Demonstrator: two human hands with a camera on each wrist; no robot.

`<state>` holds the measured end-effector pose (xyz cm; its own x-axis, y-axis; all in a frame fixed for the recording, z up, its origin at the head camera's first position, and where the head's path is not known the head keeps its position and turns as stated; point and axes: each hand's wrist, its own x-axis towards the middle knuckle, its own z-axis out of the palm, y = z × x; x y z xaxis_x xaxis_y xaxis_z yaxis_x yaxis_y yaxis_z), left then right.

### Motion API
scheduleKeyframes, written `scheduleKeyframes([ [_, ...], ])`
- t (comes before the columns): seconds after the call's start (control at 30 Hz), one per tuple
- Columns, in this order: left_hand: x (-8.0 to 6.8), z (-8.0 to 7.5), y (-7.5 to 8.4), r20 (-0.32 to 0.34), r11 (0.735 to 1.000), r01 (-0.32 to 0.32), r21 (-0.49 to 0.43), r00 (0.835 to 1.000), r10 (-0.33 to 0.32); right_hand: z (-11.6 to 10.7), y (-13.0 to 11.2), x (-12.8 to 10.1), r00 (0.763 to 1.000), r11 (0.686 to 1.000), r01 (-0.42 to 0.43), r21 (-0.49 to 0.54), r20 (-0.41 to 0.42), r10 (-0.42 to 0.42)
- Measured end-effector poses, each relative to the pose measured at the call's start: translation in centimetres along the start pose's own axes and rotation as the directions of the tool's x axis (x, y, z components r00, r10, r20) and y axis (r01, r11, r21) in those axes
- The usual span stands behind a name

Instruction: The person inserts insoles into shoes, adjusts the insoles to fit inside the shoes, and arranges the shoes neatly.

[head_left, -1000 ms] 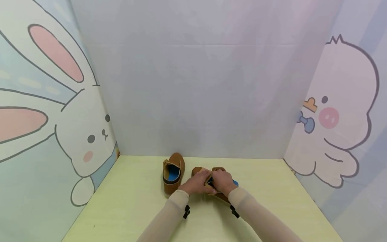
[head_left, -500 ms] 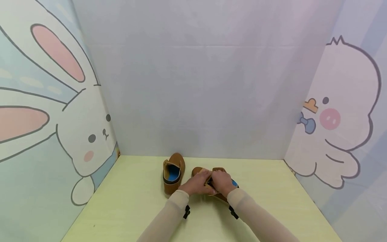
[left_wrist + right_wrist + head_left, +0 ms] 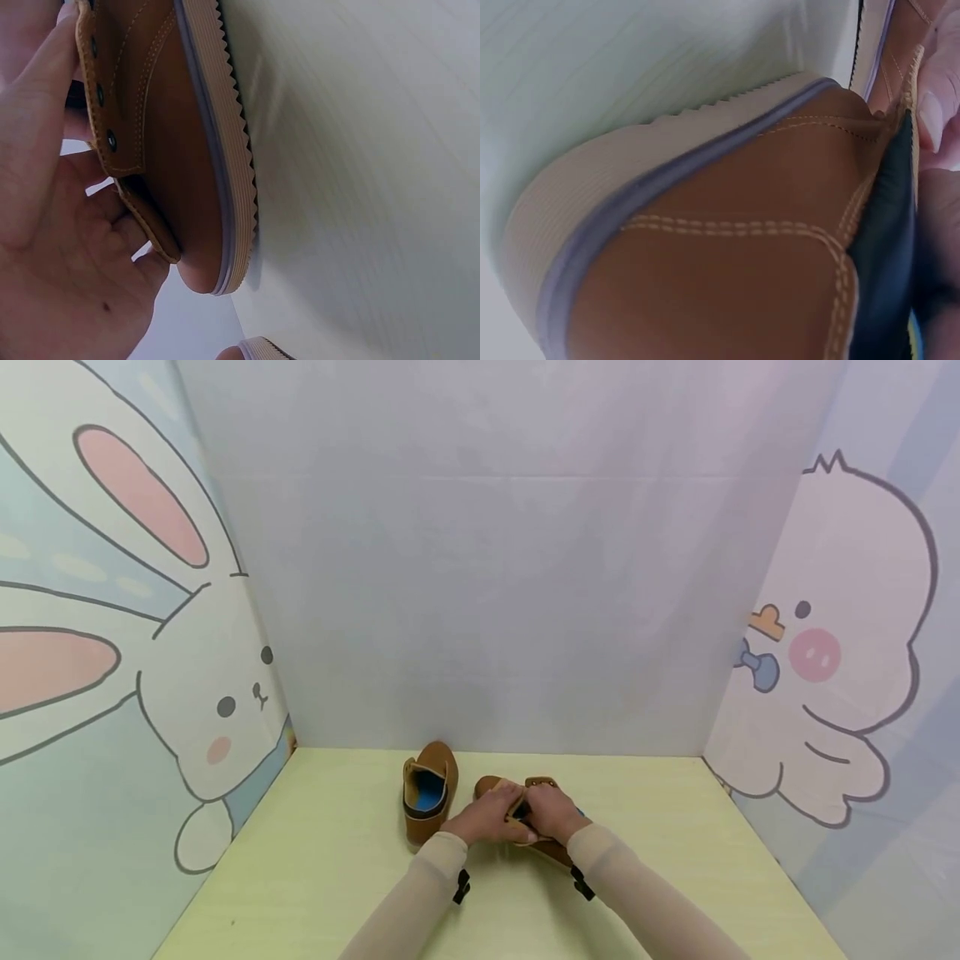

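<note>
Both hands are at a brown ankle shoe (image 3: pixel 486 785) with a pale ridged sole, lying slantwise on the table. My left hand (image 3: pixel 487 814) grips its opening; in the left wrist view the thumb lies at the eyelet flap (image 3: pixel 112 139), the fingers behind the tongue (image 3: pixel 154 229). My right hand (image 3: pixel 552 810) is curled over the opening, its fingertips hidden inside. In the right wrist view the shoe's heel and dark collar (image 3: pixel 881 247) show, with blurred fingers at the right edge. A matching brown shoe (image 3: pixel 429 793) with a blue insole stands to the left.
The pale yellow table (image 3: pixel 315 860) meets a grey-white back wall (image 3: pixel 495 610) just behind the shoes. Side walls carry a printed rabbit (image 3: pixel 202 693) at left and a printed chick (image 3: pixel 847 635) at right. Black straps (image 3: pixel 462 887) sit at the wrists.
The right hand shifts slightly at the shoe opening, covering more of the blue insole than half a second ago. The left hand and both shoes stay in place.
</note>
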<state>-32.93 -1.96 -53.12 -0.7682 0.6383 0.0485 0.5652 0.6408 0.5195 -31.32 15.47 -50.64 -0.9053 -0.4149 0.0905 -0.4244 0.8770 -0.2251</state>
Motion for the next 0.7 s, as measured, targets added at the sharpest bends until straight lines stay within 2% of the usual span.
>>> scheduleKeyframes([
  [0.33, 0.1, -0.1, -0.1, 0.007, 1.0, 0.002, -0.013, 1.0, -0.002, 0.7, 0.1, 0.3, 0.999, 1.0, 0.007, -0.022, -0.031, -0.008],
  [0.57, 0.1, -0.4, 0.2, 0.002, 1.0, 0.011, 0.01, 1.0, -0.011, -0.5, 0.0, -0.4, 0.996, 0.998, 0.057, 0.024, 0.062, -0.059],
  [0.7, 0.0, -0.4, 0.4, 0.0, 1.0, 0.007, 0.012, 1.0, -0.007, -0.9, 0.0, -0.5, 0.993, 0.995, 0.098, 0.035, 0.068, -0.1],
])
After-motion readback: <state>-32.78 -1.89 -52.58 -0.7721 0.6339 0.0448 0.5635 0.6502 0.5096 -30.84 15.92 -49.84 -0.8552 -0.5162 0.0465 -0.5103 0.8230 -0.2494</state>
